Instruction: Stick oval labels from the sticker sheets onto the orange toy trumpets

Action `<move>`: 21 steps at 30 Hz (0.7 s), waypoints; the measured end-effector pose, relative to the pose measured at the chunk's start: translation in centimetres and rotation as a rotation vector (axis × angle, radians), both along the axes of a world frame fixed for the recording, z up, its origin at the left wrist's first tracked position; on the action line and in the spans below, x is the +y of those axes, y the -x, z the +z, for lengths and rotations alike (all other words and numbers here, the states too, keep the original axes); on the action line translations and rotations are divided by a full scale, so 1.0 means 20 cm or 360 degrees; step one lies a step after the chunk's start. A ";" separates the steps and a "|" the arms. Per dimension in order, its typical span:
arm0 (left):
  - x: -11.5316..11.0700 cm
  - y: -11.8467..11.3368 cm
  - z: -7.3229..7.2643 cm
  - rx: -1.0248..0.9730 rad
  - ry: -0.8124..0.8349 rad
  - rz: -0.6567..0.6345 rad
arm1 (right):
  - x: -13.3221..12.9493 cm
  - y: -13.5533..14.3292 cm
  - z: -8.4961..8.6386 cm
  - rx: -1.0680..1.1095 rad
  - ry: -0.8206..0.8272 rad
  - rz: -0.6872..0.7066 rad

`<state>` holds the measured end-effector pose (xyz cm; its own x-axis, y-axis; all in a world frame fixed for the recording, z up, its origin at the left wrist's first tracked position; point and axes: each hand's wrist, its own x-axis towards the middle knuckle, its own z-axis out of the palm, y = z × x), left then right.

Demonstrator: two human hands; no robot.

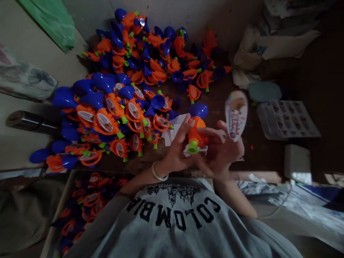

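My left hand (178, 150), with a pale bangle at its wrist, grips an orange toy horn (197, 129). The horn's blue bell (199, 110) points away from me and its lime-green mouthpiece points towards me. An oval sticker (236, 115) with coloured print stands up from the fingers of my right hand (228, 154). That hand is blurred, and some of its fingers reach to the horn's right side. White paper (174, 132) lies behind my left hand. To the left are piled several toy horns with oval stickers on their sides (104, 120).
More horns (161, 66), apparently without stickers, are heaped at the back. Sticker sheets (290, 118) lie on the right beside a pale green lid-like object (264, 91) and a white box (297, 163). A dark cylinder (32, 122) is at far left. Below left, a container holds more horns (88, 204).
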<state>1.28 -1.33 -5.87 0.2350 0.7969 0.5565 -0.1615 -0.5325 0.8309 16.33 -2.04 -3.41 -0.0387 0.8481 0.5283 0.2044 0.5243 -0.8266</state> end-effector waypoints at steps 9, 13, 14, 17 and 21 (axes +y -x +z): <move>-0.02 0.00 0.01 -0.0461 0.0649 -0.0032 | 0.02 -0.01 0.08 0.0733 0.0216 0.0058; -0.01 0.01 0.04 -0.0583 0.0704 -0.0071 | 0.05 -0.04 0.06 0.0734 0.0317 -0.0153; -0.01 0.02 0.05 -0.0590 0.0683 -0.0096 | 0.05 -0.04 0.05 0.0722 0.0344 -0.0159; -0.01 0.02 0.05 -0.0566 0.0643 -0.0149 | 0.04 -0.02 0.04 0.0714 0.0379 -0.0176; -0.03 0.01 0.05 -0.0517 0.0575 -0.0150 | 0.03 0.00 0.04 0.0650 0.0333 -0.0242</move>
<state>1.02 -1.92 -4.81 0.1755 0.9361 0.3048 -0.4761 -0.1902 0.8586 16.30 -1.40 -2.70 0.2691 0.9177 0.2922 -0.0974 0.3278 -0.9397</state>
